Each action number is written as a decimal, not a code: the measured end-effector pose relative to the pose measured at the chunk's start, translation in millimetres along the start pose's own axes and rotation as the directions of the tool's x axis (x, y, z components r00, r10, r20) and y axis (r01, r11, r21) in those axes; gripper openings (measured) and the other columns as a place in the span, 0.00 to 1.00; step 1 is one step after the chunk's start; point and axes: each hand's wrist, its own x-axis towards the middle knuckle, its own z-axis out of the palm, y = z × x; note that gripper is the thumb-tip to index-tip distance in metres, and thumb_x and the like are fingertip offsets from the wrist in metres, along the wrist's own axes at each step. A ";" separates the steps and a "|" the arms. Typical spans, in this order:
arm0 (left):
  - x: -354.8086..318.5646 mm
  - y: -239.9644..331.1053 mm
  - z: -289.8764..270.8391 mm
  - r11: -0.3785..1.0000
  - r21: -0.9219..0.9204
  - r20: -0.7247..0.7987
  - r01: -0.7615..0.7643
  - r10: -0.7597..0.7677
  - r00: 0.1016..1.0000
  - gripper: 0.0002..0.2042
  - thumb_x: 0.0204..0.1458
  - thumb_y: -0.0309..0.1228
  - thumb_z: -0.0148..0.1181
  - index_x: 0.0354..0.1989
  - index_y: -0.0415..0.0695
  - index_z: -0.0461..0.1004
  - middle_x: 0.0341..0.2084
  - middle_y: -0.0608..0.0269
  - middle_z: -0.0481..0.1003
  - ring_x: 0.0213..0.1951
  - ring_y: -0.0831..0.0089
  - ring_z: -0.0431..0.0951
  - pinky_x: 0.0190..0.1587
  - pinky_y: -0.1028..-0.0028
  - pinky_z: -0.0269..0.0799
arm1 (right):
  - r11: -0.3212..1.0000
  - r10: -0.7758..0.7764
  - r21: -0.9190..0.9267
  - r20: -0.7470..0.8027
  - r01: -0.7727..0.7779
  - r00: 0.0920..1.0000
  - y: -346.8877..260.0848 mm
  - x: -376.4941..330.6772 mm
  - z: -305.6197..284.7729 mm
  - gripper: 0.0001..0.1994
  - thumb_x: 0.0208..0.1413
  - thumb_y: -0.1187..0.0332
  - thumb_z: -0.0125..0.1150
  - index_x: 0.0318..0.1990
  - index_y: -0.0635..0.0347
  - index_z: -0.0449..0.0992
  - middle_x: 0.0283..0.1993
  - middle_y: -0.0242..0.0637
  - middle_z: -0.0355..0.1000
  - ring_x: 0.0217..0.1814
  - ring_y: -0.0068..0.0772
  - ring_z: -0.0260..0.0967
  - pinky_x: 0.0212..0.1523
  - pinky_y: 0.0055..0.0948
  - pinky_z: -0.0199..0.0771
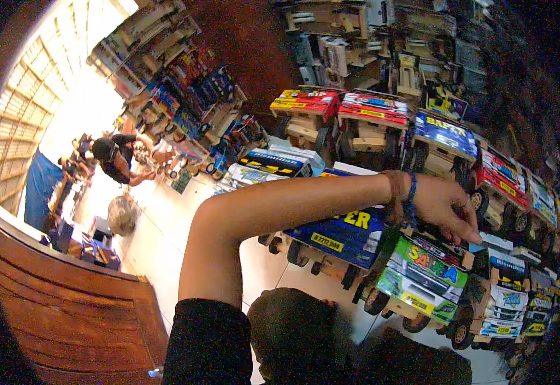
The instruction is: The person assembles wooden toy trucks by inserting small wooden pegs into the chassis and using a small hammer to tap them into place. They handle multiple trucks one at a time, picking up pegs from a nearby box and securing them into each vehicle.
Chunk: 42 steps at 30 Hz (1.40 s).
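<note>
My left arm bends at the elbow and reaches across to the right, with a brown band and a blue band on its wrist. My left hand [439, 204] is over the toy trucks, its fingers curled downward and closed. Its fingertips meet the upper edge between a green toy truck [424, 279] and a white-and-blue toy truck [504, 298]; what they grip is hidden. Partly behind my forearm is a dark blue toy truck [341, 244]. My right hand does not show.
Behind stands another row of toy trucks, including a red one [373, 109] and a blue one [445, 135]. Shelves of wooden parts [344, 51] rise beyond. A person [116, 157] crouches at far left. A brown wooden panel [68, 308] fills the lower left.
</note>
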 end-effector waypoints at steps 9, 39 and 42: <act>-20.6 -1.3 -18.3 0.987 0.155 -0.015 -0.048 0.051 0.999 0.25 0.54 0.55 0.60 0.42 0.43 0.81 0.32 0.62 0.81 0.36 0.74 0.80 0.41 0.72 0.75 | 0.948 -0.184 0.219 -0.211 0.230 0.960 -15.3 -58.2 -135.5 0.28 0.61 0.47 0.51 0.58 0.62 0.69 0.51 0.50 0.74 0.50 0.52 0.73 0.46 0.41 0.76; -124.9 31.6 -44.6 0.950 -0.260 -0.544 -0.176 0.007 0.839 0.09 0.57 0.29 0.61 0.41 0.36 0.77 0.35 0.62 0.78 0.37 0.75 0.80 0.38 0.71 0.83 | 0.381 -0.433 0.911 0.024 0.159 0.901 -508.9 30.4 -362.8 0.17 0.69 0.54 0.42 0.52 0.55 0.69 0.27 0.32 0.73 0.11 0.10 0.52 0.10 0.13 0.47; -132.5 14.9 -58.7 0.977 -0.202 -0.506 -0.074 -0.039 0.861 0.08 0.57 0.28 0.62 0.41 0.37 0.79 0.35 0.62 0.78 0.37 0.75 0.80 0.39 0.72 0.82 | 0.381 -0.289 0.890 -0.144 0.251 0.946 -453.8 40.3 -335.4 0.15 0.67 0.59 0.49 0.55 0.54 0.70 0.31 0.32 0.74 0.17 0.12 0.59 0.13 0.16 0.50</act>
